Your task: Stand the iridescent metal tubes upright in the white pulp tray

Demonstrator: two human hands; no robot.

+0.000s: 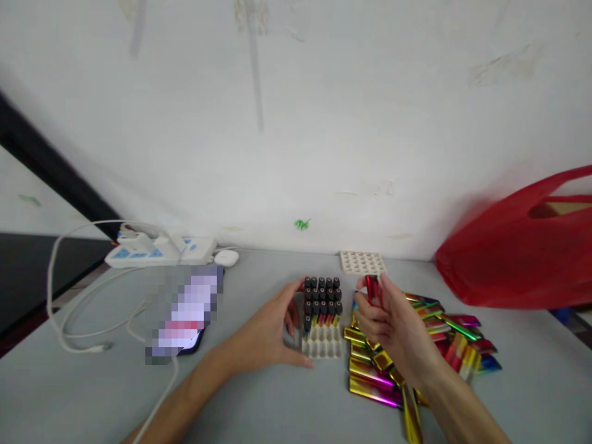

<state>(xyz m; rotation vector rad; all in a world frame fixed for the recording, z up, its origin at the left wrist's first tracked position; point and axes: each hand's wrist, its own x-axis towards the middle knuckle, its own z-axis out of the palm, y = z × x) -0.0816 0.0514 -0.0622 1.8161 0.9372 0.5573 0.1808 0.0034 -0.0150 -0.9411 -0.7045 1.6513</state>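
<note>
While the right hand [386, 317] pinches a shiny red piece [372, 290] between thumb and fingers, holding it nearly upright above the table, the piece is to the right of a pale tray [324, 347] and clear of it. The tray's far part is filled with black-topped pieces [322, 295] standing in close rows, with one more at the left of the next row; its near cells are bare. Along the tray's left side the left hand [266, 330] makes a wide curve, thumb by the near corner and fingers by the far one; whether it presses on the tray I cannot tell. Beneath and around the right hand and forearm lies a loose pile of glossy cases [374, 383] in gold, red, magenta and green, overlapping at many angles. Behind them, near the wall [296, 123], a second pale tray [363, 263] lies flat, its holes showing. Farther right a red bag [504, 265] rests on the grey table [277, 410]. Well to the left lies a phone [197, 342], its screen mostly pixelated, with white cables [52, 277] looping beside it and a white power strip [200, 250] behind.
</note>
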